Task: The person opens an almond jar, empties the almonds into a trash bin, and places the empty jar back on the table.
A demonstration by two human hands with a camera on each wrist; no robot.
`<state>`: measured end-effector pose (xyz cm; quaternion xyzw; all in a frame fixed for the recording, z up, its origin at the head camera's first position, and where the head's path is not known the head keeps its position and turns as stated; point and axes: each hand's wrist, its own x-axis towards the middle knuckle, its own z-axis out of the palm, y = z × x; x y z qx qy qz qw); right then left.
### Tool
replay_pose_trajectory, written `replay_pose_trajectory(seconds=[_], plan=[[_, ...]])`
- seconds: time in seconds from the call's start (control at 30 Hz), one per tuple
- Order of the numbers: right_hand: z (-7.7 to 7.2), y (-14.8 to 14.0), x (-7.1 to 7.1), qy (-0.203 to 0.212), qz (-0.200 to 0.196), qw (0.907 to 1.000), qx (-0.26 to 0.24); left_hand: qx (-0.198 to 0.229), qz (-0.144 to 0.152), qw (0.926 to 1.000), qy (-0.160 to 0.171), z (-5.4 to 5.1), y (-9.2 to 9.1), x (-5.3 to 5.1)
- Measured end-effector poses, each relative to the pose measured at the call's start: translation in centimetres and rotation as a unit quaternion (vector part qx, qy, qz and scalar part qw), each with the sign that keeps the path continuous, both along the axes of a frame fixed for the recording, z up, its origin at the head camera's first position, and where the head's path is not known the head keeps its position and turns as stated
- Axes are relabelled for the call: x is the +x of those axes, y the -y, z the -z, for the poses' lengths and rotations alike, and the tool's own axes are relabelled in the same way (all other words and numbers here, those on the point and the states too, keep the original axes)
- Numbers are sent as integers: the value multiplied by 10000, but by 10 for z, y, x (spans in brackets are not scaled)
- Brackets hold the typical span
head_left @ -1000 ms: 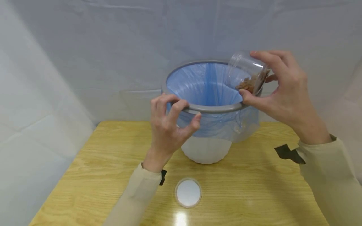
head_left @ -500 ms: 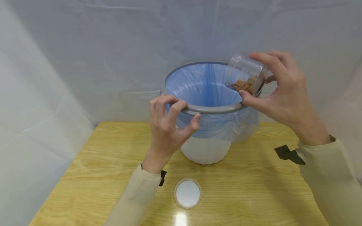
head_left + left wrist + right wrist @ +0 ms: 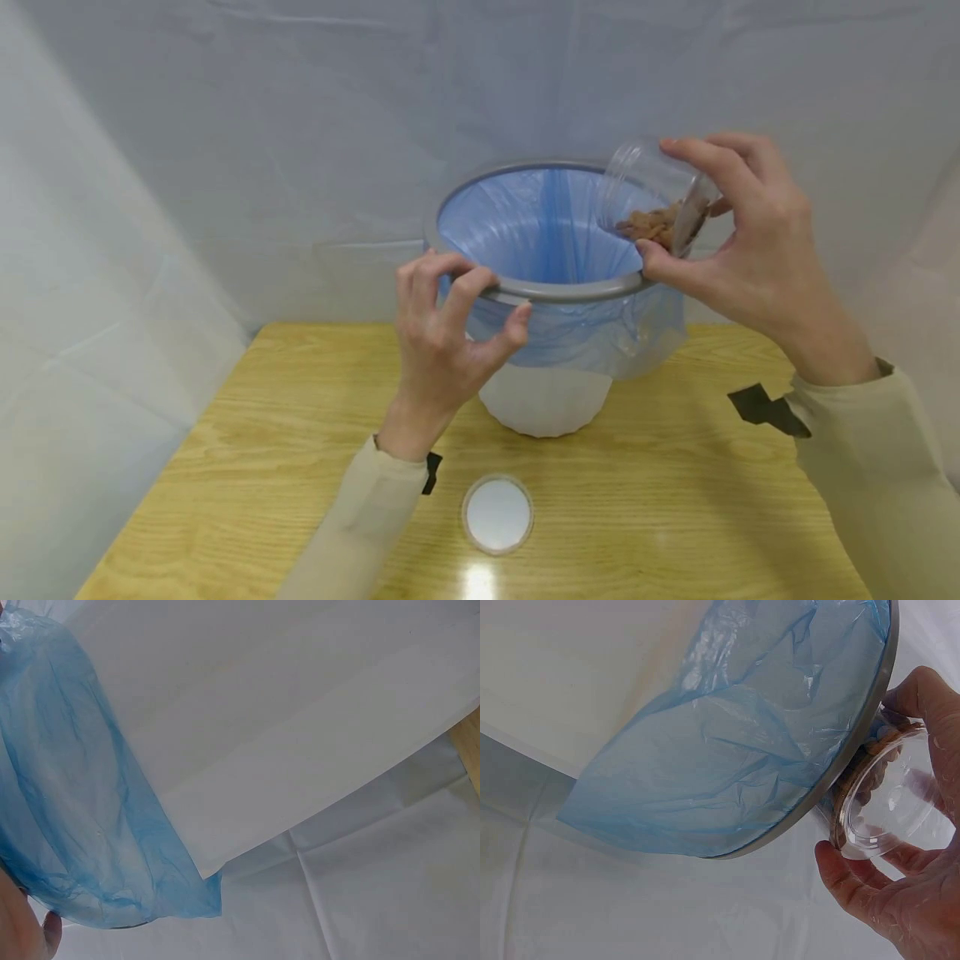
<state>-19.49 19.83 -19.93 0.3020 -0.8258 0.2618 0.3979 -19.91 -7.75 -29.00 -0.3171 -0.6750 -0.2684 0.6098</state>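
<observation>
A white trash bin (image 3: 547,400) stands on the table, lined with a blue plastic bag (image 3: 555,225) under a grey rim ring (image 3: 577,292). My left hand (image 3: 446,329) holds the near left of the rim, fingers bent over it and thumb in front. My right hand (image 3: 750,225) grips a clear plastic jar (image 3: 652,179) by its base end, between thumb and fingers. The jar tilts over the right side of the bin, its mouth facing left, above the bag. Small brown pieces (image 3: 648,227) lie along its lower side; their kind is unclear.
On the wooden table (image 3: 300,467), in front of the bin, lies a round white lid (image 3: 498,514) with a clear edge. A white sheet (image 3: 300,167) hangs behind, and another borders the left side.
Inside the tilted jar, the brown pieces have slid from the base end towards the mouth, shifting back slightly since half a second ago. Both hands have barely moved.
</observation>
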Motion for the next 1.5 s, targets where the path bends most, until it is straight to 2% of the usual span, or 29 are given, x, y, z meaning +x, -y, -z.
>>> replay_pose_trajectory(seconds=[1.0,1.3,1.5], plan=[[-10,2,-1,112,159,9994,290,30,32,10000,67,-1,-1,-1],[-10,1,2,322,225,9990,206,49,43,10000,69,0,-1,0],[-10,1,2,316,230,9990,220,62,38,9999,69,1,-1,-1]])
